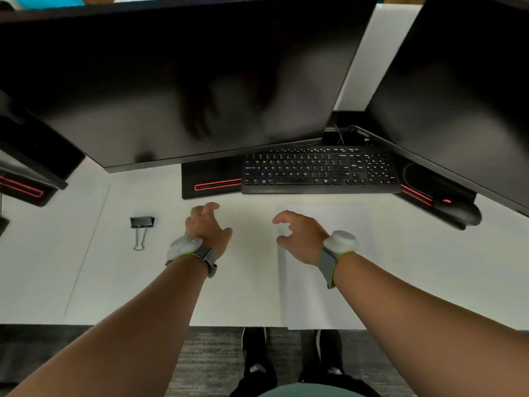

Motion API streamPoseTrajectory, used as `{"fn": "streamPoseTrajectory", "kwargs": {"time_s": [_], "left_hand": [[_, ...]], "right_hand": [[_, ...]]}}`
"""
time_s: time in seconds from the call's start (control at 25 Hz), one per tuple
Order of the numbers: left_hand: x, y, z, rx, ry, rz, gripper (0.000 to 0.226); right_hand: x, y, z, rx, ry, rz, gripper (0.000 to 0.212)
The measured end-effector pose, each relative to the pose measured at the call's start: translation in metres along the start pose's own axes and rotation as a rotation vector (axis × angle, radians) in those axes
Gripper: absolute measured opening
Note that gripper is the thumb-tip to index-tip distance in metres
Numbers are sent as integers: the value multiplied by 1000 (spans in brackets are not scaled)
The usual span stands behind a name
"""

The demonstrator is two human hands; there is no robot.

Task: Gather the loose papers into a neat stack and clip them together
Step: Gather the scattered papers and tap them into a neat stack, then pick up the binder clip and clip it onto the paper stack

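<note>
White papers [312,296] lie on the white desk [243,282] in front of the keyboard, reaching to the desk's front edge; how many sheets there are I cannot tell. My right hand [300,237] hovers over their upper left part, fingers spread and curled, holding nothing. To the left of the papers my left hand [207,224] is above bare desk, fingers apart and empty. A black binder clip [141,229] with silver handles rests on the desk further left, apart from both hands.
A black keyboard [319,171] sits just beyond the papers. A black mouse [458,212] lies at the right. Two large dark monitors [186,81] hang over the back of the desk, with red-lit stand bases [213,183]. My shoes [254,348] show below the edge.
</note>
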State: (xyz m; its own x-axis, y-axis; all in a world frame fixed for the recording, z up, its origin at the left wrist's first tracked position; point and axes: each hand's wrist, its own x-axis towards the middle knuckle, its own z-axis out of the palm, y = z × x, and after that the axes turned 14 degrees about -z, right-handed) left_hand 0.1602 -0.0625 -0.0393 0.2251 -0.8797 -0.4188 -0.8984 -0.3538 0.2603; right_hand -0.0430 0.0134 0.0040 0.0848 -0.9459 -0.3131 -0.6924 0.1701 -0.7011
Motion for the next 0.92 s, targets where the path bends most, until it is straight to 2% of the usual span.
{"fn": "streamPoseTrajectory", "kwargs": {"time_s": [0.24, 0.32, 0.4, 0.6, 0.84, 0.92], "left_hand": [[38, -63, -19, 173, 160, -151, 77], [49, -76, -22, 205, 153, -227, 78], [57, -84, -23, 195, 80, -295, 73], [59, -95, -21, 88, 48, -225, 36], [39, -67, -10, 17, -85, -132, 47], [29, -54, -9, -17, -121, -123, 38]], "right_hand": [[23, -15, 25, -64, -164, 8, 47], [29, -16, 31, -81, -187, 16, 47], [31, -16, 34, -82, -206, 22, 47], [30, -11, 37, -68, -214, 38, 46], [22, -6, 34, -19, -184, 18, 43], [19, -5, 31, 6, -156, 14, 40]]}}
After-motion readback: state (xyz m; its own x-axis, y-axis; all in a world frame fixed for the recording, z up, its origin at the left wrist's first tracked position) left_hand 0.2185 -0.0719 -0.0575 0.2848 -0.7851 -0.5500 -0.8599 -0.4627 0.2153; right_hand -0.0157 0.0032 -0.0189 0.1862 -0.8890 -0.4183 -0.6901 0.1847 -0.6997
